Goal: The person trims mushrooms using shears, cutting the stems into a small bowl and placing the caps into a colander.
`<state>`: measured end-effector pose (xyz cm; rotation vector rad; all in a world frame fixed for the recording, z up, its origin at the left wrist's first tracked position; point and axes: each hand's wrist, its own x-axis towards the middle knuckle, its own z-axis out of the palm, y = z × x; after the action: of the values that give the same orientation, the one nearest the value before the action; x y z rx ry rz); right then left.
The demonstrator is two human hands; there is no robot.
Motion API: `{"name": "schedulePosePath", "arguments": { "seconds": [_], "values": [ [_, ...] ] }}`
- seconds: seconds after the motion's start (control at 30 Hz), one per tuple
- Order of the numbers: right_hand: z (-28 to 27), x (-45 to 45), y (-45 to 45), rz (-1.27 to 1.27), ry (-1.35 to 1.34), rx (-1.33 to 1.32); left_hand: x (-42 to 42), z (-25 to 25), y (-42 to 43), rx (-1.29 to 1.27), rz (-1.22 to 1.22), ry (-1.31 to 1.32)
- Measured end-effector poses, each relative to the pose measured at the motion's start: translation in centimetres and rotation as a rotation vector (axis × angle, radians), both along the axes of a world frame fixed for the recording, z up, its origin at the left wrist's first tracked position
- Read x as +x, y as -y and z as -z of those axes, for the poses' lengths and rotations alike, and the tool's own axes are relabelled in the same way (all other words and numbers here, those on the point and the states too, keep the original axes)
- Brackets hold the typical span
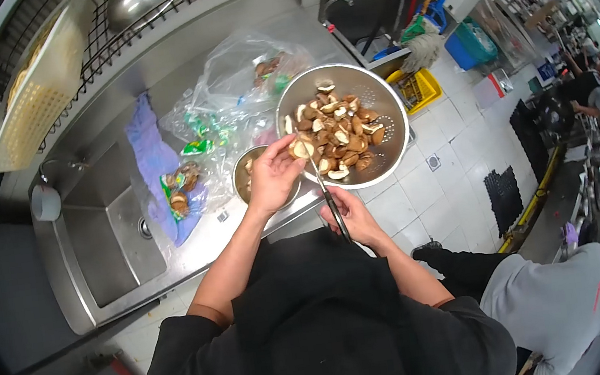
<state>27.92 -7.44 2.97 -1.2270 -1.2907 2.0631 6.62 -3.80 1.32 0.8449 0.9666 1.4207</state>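
My left hand [273, 178] holds a mushroom [301, 148] with a pale face above the left rim of a perforated metal colander [382, 106]. Brown and cream mushroom pieces [342, 133] are heaped in the colander. My right hand [352, 217] is closed on the black handles of scissors [333, 210], whose blades point up to the mushroom. A smaller metal bowl [241, 174] stands partly hidden beneath my left hand. Left of it, clear plastic bags [220, 85] lie on the counter, and more mushrooms [180, 202] in packaging rest on a purple cloth [152, 142].
A steel sink [107, 234] is at the left, with a wire rack [100, 51] and pale basket [41, 92] above. A second sink [362, 19], mops [421, 49] and a yellow crate [419, 90] are beyond the colander. A person in grey [550, 299] is at the lower right.
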Motion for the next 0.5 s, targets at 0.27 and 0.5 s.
{"name": "schedulePosePath", "arguments": {
  "seconds": [0.27,0.5],
  "values": [
    [-0.8,2.1,-1.4,0.305,-0.03,0.008,3.0,-1.9,-4.7,-0.062,0.073,0.14],
    [0.2,4.5,-1.2,0.126,0.14,0.163,2.5,-0.8,-6.0,-0.118,0.159,-0.055]
  ]
}}
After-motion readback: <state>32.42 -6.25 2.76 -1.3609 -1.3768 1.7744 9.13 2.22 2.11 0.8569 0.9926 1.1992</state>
